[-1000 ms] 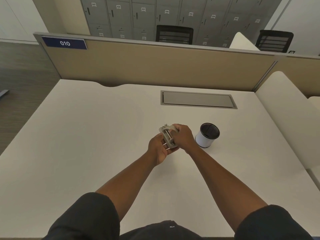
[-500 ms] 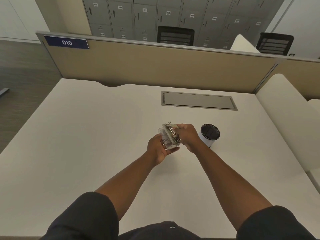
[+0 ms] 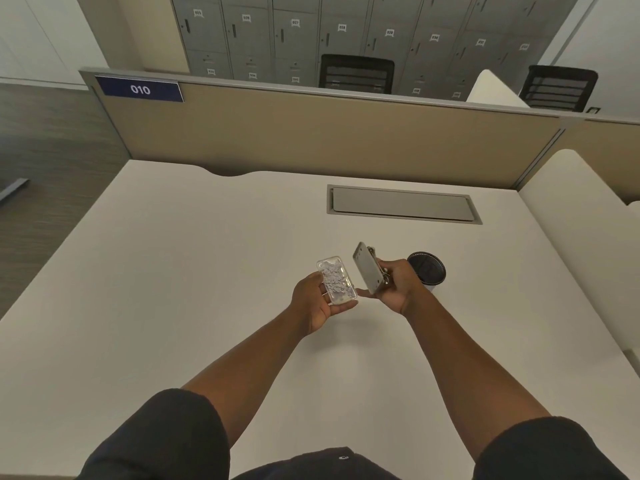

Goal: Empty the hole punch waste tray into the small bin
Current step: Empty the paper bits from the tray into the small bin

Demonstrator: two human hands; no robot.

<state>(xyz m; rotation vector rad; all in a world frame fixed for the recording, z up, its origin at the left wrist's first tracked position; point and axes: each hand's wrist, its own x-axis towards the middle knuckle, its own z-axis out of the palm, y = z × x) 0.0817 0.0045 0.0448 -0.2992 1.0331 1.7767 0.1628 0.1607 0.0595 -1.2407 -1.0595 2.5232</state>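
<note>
A clear plastic waste tray [image 3: 336, 279] full of small white paper dots lies face up in my left hand [image 3: 314, 304], held above the white desk [image 3: 166, 289]. Just to its right, my right hand [image 3: 398, 285] grips the grey metal hole punch [image 3: 367, 268], tilted on edge with its flat base turned toward the tray. The two parts are apart, with a small gap between them. The small bin [image 3: 428, 270], a white cylinder with a dark inside, stands on the desk right behind my right hand, partly hidden by it.
A grey cable flap [image 3: 401, 204] is set into the desk further back. A beige partition [image 3: 311, 133] with a blue "010" sign [image 3: 140, 89] closes the far edge, and a white rounded divider [image 3: 581, 216] rises on the right. Grey lockers and black chairs stand beyond.
The tray has come off the hole punch. My left hand now holds it to the left, while my right hand has carried the punch body to the right, toward the bin.
</note>
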